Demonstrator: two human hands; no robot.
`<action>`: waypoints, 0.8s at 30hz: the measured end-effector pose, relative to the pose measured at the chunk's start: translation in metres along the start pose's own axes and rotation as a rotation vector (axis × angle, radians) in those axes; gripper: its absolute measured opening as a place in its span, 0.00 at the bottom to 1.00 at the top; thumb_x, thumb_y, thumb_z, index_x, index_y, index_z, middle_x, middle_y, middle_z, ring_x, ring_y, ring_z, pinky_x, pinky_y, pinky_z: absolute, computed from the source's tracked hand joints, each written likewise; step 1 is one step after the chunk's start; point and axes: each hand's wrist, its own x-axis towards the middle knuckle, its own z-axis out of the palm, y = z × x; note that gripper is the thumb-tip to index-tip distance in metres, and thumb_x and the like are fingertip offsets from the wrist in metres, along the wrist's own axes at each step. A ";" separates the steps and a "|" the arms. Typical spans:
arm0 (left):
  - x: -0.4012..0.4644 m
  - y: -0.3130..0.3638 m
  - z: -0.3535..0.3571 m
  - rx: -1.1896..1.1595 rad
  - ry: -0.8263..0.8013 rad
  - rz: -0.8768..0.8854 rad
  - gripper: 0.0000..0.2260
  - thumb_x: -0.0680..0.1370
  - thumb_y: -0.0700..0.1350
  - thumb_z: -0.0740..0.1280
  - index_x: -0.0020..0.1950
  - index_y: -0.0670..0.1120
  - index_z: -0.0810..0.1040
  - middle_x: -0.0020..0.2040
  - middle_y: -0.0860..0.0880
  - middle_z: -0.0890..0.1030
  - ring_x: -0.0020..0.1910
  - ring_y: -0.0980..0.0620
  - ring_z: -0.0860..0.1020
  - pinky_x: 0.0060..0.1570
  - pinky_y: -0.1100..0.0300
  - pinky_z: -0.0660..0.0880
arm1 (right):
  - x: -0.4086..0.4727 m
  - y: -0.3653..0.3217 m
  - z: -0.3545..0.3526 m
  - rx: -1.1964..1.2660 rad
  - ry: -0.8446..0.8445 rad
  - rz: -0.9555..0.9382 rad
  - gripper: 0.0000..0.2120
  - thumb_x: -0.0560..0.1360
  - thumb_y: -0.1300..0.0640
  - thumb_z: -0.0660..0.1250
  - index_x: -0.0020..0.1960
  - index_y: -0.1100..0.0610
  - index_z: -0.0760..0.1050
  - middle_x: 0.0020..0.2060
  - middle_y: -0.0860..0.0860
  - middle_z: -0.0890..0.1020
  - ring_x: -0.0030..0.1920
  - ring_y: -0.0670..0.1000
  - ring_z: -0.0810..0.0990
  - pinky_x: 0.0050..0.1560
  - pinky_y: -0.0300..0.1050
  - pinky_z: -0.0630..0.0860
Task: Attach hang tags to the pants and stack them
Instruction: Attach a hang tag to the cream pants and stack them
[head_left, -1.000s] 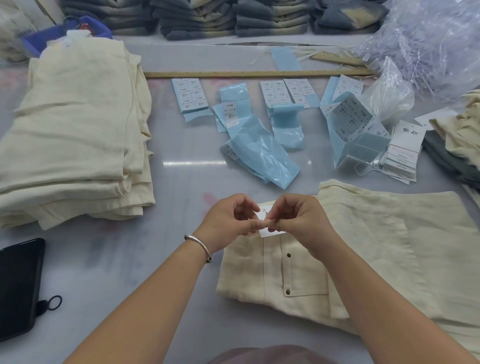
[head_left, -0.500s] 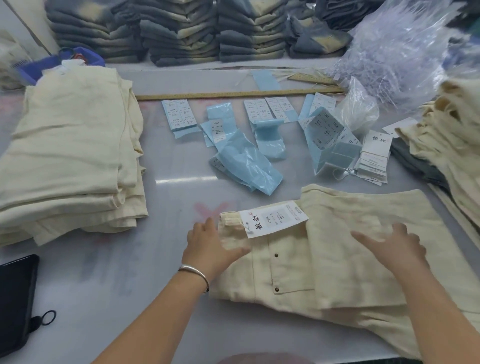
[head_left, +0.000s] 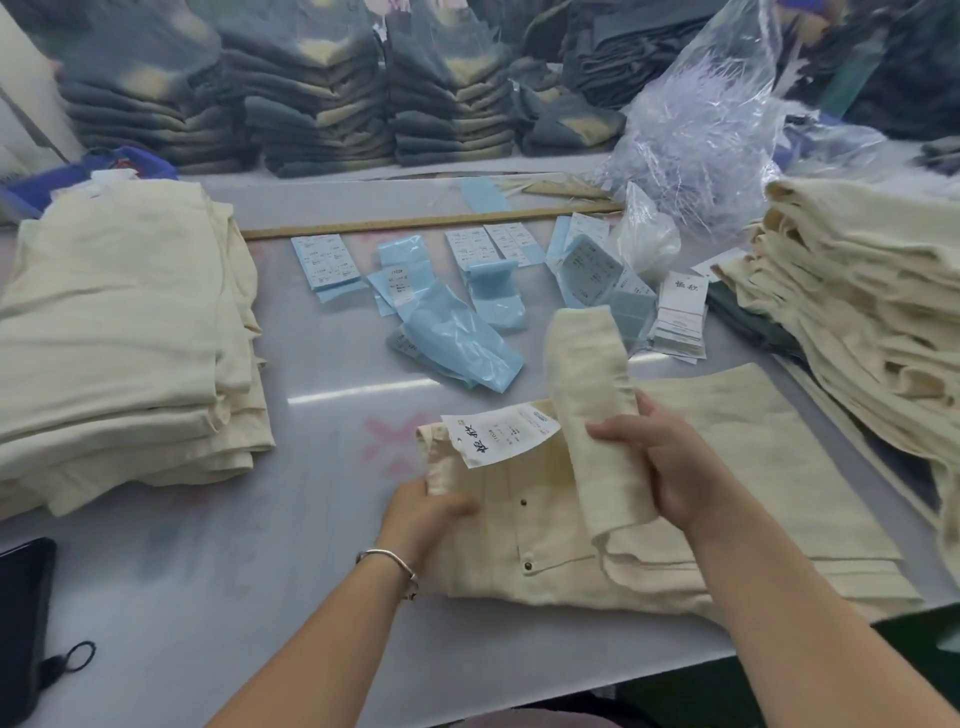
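A cream pair of pants (head_left: 748, 457) lies in front of me on the table, with a white hang tag (head_left: 501, 431) at its waistband. My left hand (head_left: 423, 512) grips the waistband's left edge. My right hand (head_left: 662, 467) holds a folded cream strip of the pants (head_left: 592, 395), lifted up off the rest. A stack of folded cream pants (head_left: 114, 332) sits at the left. More cream pants (head_left: 872, 322) are piled at the right. Loose white hang tags (head_left: 680, 317) lie behind the pants.
Blue sticker sheets (head_left: 324, 260) and blue plastic bags (head_left: 457, 348) litter the table's middle, with a wooden ruler (head_left: 415, 224) behind them. A clear bag of plastic fasteners (head_left: 696, 119) stands at the back right. A black phone (head_left: 21, 623) lies at the near left. Dark folded garments (head_left: 322, 104) fill the back.
My hands left the tag and spread over the pants. Now the left hand grips the waistband and the right lifts a folded part upward. The camera tilted up.
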 end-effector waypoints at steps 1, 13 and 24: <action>-0.003 -0.002 0.001 -0.086 -0.054 -0.011 0.19 0.58 0.45 0.73 0.47 0.43 0.83 0.43 0.44 0.86 0.41 0.46 0.84 0.44 0.52 0.81 | 0.000 0.005 0.011 -0.024 -0.102 0.030 0.17 0.66 0.66 0.71 0.53 0.53 0.82 0.49 0.57 0.85 0.45 0.55 0.85 0.40 0.46 0.81; -0.027 0.000 -0.006 -0.327 -0.415 -0.175 0.17 0.75 0.41 0.69 0.62 0.35 0.79 0.53 0.38 0.84 0.48 0.42 0.84 0.41 0.54 0.81 | -0.015 0.070 0.019 -0.663 -0.198 0.239 0.08 0.77 0.55 0.68 0.55 0.50 0.81 0.41 0.48 0.78 0.38 0.45 0.74 0.45 0.38 0.73; -0.101 0.138 0.095 -0.560 -0.710 0.237 0.27 0.69 0.42 0.71 0.67 0.34 0.73 0.62 0.36 0.78 0.56 0.38 0.80 0.48 0.44 0.79 | -0.088 -0.062 -0.095 -0.275 0.528 -0.328 0.18 0.72 0.46 0.72 0.44 0.63 0.80 0.34 0.56 0.76 0.35 0.52 0.73 0.37 0.42 0.73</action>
